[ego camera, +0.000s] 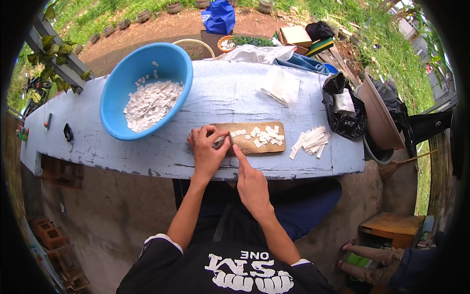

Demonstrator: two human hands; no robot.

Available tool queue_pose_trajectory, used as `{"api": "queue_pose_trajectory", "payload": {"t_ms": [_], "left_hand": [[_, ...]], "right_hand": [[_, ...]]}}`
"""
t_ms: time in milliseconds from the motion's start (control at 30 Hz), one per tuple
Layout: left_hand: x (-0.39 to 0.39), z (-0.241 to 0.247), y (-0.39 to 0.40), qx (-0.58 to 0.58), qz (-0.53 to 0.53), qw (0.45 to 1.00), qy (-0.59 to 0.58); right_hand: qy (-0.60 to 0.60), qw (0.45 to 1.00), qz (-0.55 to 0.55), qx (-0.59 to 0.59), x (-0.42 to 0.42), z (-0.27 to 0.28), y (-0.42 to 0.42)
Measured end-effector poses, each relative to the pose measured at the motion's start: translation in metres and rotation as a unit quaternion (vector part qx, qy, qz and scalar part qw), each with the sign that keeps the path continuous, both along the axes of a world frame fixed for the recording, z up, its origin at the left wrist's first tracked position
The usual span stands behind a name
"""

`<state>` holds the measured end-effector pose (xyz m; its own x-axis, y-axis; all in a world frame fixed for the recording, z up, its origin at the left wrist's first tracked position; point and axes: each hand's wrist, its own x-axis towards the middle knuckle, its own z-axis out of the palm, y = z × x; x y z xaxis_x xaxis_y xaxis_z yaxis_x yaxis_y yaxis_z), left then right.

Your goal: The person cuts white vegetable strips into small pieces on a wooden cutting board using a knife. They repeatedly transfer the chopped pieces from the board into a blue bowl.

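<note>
A worn wooden board [253, 149] lies near the front edge of the table. My left hand [209, 149] rests over its left end and pinches a thin white strip [219, 139] between thumb and fingers. Just right of it, my right hand [253, 185] grips a knife [233, 139], its index finger stretched along the blade; the handle is hidden in the palm. Small white cut pieces [270, 136] are scattered over the right half of the board. Beyond the board's right end sits a loose pile of longer white strips [312, 142].
A blue basin [147, 53] holding many white pieces [152, 104] stands left on the table [227, 95]. A clear plastic bag [283, 88] lies behind the board. To the right are a black plastic bag [343, 123] and a tilted tub [380, 114]. Another person's legs [378, 262] show lower right.
</note>
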<state>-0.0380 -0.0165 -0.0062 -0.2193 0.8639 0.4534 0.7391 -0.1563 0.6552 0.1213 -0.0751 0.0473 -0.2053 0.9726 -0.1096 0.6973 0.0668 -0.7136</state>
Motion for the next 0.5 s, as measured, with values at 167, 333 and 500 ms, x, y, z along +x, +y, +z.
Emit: {"api": "queue_pose_trajectory", "payload": {"t_ms": [167, 333, 500], "left_hand": [[0.0, 0.003, -0.001, -0.007, -0.004, 1.0, -0.001], [0.0, 0.003, 0.001, -0.009, -0.009, 1.0, -0.012], [-0.001, 0.0, 0.003, -0.003, -0.012, 1.0, -0.002]], "right_hand": [[0.002, 1.0, 0.001, 0.005, -0.001, -0.003, 0.002], [0.017, 1.0, -0.002, -0.002, -0.004, -0.004, 0.004], [0.024, 1.0, -0.006, 0.009, -0.009, -0.013, 0.011]]}}
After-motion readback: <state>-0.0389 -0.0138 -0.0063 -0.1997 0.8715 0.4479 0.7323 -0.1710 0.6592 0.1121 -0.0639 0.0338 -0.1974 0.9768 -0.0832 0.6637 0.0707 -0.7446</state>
